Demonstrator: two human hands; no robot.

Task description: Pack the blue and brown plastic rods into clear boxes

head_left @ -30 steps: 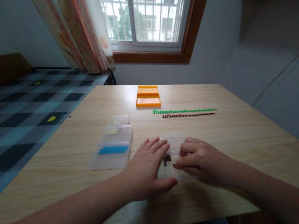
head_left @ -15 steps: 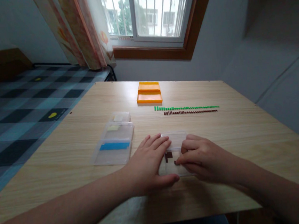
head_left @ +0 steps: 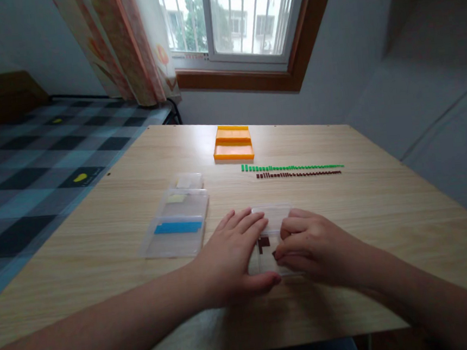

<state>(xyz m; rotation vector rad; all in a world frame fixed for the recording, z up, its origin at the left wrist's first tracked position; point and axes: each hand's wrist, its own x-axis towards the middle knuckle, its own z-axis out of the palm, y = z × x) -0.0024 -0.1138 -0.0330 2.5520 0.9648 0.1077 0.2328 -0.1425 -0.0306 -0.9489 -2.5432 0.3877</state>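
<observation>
1. Head view: left hand [head_left: 236, 256] lies spread, grasping nothing, over the left side of a clear case [head_left: 273, 221].
2. Right hand [head_left: 315, 247] pinches a small brown piece [head_left: 274, 255] over its near half, near brown tiles [head_left: 264, 241].
3. Leftward, a clear box [head_left: 178, 246] holds blue strips [head_left: 178, 227].
4. Beyond lie a brown row [head_left: 275, 175], a green row [head_left: 253, 168], then an orange case [head_left: 234, 157].

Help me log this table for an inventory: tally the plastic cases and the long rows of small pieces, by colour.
Clear plastic cases: 3
Orange plastic case: 1
Row of green pieces: 1
Row of brown pieces: 1
Total: 6
</observation>
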